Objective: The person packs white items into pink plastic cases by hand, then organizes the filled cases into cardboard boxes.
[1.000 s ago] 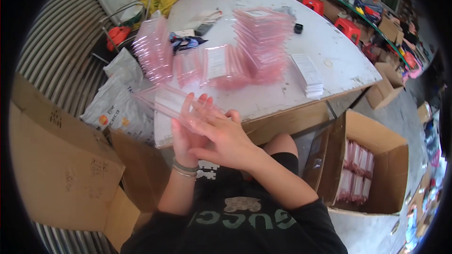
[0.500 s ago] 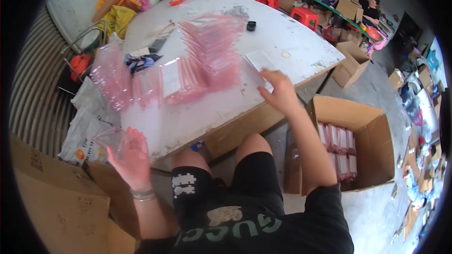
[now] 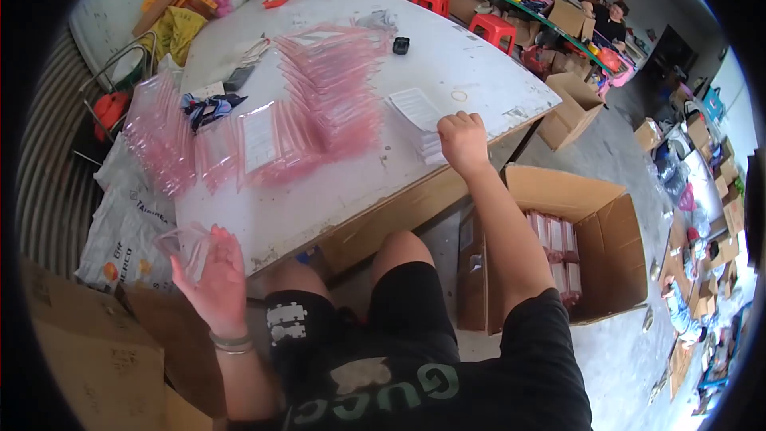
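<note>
My left hand (image 3: 217, 283), palm up, holds a clear plastic bag (image 3: 185, 243) at the near left, beyond the table's front edge. Curled closed, my right hand (image 3: 463, 144) is at the right edge of a stack of printed paper sheets (image 3: 415, 110); whether its fingertips pinch anything is hidden. Overlapping pink-tinted plastic bags (image 3: 331, 84) lie fanned across the table's middle. A printed sheet (image 3: 259, 137) shows among the bags in the nearer row. Another pile of clear pinkish bags (image 3: 159, 140) lies at the table's left edge.
An open cardboard box (image 3: 606, 243) with packed pinkish packets (image 3: 558, 247) stands on the floor at right. A small black object (image 3: 400, 45) and a rubber band (image 3: 459, 96) lie on the white table (image 3: 479, 64). Red stools (image 3: 493, 30) and people are farther back.
My right hand has gone from spread fingers over the paper stack to a closed fist at its right edge. My left hand still holds the bag. The whole view has shifted slightly.
</note>
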Tool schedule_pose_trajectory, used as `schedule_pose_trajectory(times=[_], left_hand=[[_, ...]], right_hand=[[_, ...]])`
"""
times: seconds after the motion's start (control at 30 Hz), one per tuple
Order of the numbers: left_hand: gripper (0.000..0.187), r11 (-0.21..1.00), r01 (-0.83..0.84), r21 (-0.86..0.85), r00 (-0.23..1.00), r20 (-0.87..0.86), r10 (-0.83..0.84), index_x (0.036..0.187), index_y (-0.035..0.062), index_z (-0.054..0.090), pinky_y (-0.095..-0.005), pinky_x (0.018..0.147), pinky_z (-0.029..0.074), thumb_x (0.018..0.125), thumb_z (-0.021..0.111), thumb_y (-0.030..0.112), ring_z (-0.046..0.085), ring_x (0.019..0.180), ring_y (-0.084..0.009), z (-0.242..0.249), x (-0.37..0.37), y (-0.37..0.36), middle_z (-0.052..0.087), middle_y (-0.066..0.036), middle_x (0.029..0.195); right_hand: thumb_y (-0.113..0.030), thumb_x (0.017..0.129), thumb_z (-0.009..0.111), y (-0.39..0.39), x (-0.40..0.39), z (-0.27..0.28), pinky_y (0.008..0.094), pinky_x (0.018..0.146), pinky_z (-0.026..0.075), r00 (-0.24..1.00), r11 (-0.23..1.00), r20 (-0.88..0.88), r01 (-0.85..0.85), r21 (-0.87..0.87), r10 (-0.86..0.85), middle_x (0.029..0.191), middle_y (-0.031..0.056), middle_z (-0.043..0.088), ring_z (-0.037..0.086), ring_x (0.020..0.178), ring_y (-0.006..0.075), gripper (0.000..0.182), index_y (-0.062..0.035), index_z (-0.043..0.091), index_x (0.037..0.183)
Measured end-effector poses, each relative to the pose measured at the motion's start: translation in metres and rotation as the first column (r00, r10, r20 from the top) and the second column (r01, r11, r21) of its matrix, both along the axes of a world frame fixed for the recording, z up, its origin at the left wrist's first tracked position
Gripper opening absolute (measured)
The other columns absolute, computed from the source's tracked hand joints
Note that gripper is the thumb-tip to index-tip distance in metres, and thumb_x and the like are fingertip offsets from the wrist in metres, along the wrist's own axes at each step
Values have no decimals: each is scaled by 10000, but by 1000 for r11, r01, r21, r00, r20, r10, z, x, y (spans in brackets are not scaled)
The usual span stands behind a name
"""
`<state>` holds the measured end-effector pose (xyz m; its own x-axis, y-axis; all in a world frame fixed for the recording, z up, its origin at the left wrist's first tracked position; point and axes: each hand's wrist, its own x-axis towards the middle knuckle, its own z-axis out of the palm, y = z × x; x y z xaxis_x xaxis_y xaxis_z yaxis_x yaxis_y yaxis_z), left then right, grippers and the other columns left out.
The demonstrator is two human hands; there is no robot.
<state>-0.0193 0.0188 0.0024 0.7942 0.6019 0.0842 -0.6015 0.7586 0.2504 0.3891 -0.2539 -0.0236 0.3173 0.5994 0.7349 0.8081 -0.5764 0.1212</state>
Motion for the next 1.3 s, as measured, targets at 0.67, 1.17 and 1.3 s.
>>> schedule_pose_trajectory(times=[0.67, 1.17, 1.3], left_hand=[[802, 996, -72, -49, 991, -116, 66, 1239, -94, 488, -483, 1060, 412, 888, 558, 623, 549, 1120, -336, 11, 29, -22, 567, -188, 1166], [829, 988, -17, 155, 991, -129, 37, 1383, -30, 436, -473, 1110, 378, 925, 419, 660, 500, 1282, -337, 5, 31, -52, 552, -178, 1331], [749, 962, -59, 266, 975, -190, 112, 1373, 34, 460, -461, 1089, 397, 912, 462, 625, 518, 1274, -302, 1, 25, -50, 557, -148, 1336]], right_hand=[[-67, 739, 665, 30, -220, 117, 310, 524, 510, 593, 556, 62, -782, 281, 803, 897, 159, 711, 654, 634, 237, 203, 1, 687, 928], [-144, 692, 648, 97, -265, 90, 325, 669, 462, 661, 662, 65, -749, -2, 748, 989, 120, 614, 583, 881, 241, 285, 31, 668, 915], [-172, 719, 639, 95, -266, 105, 398, 825, 434, 687, 689, 59, -724, -36, 724, 1111, 169, 619, 558, 1040, 282, 246, 27, 690, 853]])
